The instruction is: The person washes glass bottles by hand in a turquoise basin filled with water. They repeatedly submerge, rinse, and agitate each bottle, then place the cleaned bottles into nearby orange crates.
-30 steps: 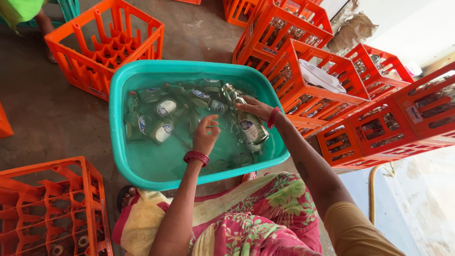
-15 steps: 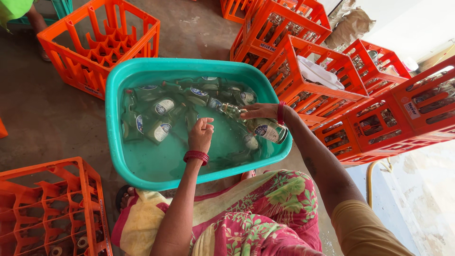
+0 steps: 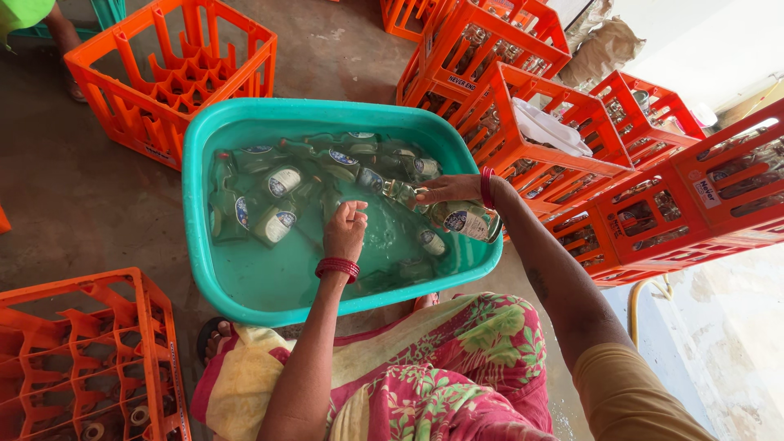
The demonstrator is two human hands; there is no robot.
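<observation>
My right hand covers the middle of the bottle I hold. Water in the teal tub blurs the sunken bottles. Beside the tub, the near crate is cut by the picture's edge, and my left fingers curl out of sight.

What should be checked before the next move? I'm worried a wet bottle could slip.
1. Right hand grips the bottle: ok, fingers wrap its neck.
2. Bottle clear of the water: ok, over the tub rim.
3. Left hand free: ok, holds nothing, above the water.
4. Bottle clean inside: cannot tell.
5. Free slots in the crate behind the tub: ok.
6. Sunken bottles out of the way: ok, lying apart from both hands.
</observation>
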